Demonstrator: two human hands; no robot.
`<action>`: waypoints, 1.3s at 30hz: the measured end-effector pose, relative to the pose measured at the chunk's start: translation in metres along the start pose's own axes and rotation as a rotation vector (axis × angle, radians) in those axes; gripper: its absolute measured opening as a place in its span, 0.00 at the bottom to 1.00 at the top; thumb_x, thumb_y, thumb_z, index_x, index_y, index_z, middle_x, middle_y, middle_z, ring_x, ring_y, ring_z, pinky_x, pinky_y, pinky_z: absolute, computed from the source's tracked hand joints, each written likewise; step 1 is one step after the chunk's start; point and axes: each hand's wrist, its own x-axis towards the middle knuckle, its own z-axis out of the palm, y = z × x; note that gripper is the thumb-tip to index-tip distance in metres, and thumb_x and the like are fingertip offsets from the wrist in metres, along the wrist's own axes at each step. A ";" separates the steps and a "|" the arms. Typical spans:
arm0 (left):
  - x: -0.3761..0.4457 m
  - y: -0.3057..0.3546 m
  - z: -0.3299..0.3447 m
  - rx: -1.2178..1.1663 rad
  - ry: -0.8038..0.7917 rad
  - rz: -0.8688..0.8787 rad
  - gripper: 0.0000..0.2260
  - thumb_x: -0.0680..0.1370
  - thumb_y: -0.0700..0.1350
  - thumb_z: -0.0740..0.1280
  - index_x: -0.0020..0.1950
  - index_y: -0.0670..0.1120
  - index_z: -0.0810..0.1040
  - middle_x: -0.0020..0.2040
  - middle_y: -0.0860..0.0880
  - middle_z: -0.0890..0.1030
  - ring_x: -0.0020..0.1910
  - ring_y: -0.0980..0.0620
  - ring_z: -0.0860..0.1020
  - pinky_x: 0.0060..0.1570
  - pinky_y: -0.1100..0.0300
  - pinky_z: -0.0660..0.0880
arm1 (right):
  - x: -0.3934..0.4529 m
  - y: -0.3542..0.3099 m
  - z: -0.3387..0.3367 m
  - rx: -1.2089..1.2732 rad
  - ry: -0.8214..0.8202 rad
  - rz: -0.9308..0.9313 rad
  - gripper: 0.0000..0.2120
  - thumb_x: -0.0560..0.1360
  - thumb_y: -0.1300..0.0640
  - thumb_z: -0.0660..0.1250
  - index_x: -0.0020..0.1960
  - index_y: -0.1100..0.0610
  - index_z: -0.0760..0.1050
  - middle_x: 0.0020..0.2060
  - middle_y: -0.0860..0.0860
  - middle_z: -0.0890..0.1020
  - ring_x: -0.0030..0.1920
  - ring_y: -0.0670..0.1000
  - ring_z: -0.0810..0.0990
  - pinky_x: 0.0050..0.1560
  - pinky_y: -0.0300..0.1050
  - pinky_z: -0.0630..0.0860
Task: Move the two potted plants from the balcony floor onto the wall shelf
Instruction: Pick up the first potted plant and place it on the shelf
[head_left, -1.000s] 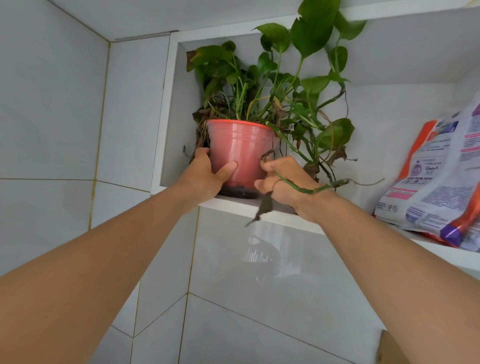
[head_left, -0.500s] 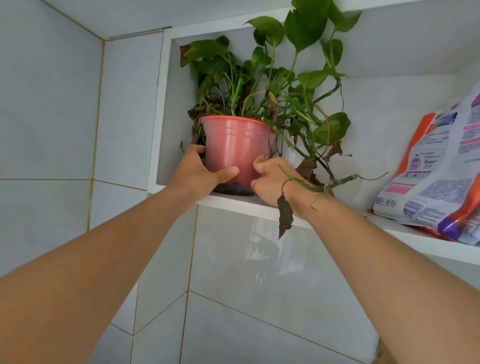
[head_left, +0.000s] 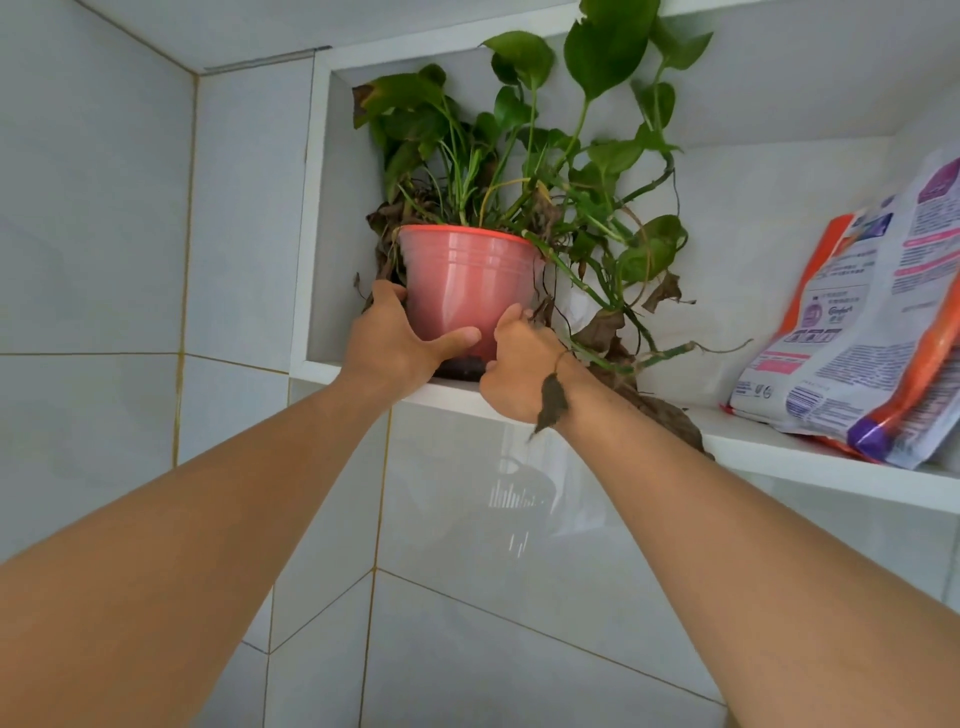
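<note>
Both hands' fingers wrapped on red pot (head_left: 467, 291) | left hand (head_left: 395, 343) | right hand (head_left: 519, 374) | pot on wall shelf (head_left: 779, 447)

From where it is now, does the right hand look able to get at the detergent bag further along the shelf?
Probably yes. The right hand grips the red pot, so it must let go first. The shelf ledge towards the detergent bag is open, with only trailing vines between.

The pot (head_left: 467, 291) looked like smooth plastic with a soft sheen and fine moulded ridges below its rim. The wall tiles (head_left: 519, 545) were glossy, mirroring shapes. The shelf (head_left: 779, 452) was a smooth matt white. The bag (head_left: 857, 343) was shiny printed plastic film, creased.
</note>
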 end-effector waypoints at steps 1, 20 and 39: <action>-0.001 0.000 0.000 0.012 0.000 0.006 0.42 0.63 0.62 0.79 0.68 0.44 0.65 0.61 0.46 0.80 0.55 0.45 0.80 0.52 0.53 0.78 | -0.003 -0.002 -0.001 0.014 0.006 0.008 0.38 0.81 0.58 0.59 0.79 0.68 0.37 0.80 0.64 0.49 0.79 0.62 0.54 0.75 0.51 0.58; -0.057 0.033 -0.055 0.485 -0.357 0.204 0.31 0.78 0.62 0.59 0.74 0.44 0.63 0.70 0.41 0.69 0.59 0.49 0.72 0.54 0.61 0.68 | -0.070 0.017 0.005 -0.019 0.100 -0.265 0.24 0.83 0.53 0.56 0.78 0.56 0.62 0.78 0.55 0.64 0.79 0.55 0.57 0.76 0.45 0.54; -0.161 0.129 -0.182 0.546 -0.374 0.178 0.25 0.82 0.60 0.55 0.76 0.50 0.63 0.74 0.46 0.69 0.68 0.46 0.72 0.60 0.53 0.70 | -0.238 -0.025 -0.124 0.577 -0.007 -0.192 0.14 0.80 0.49 0.65 0.64 0.48 0.80 0.58 0.41 0.83 0.56 0.39 0.81 0.58 0.44 0.79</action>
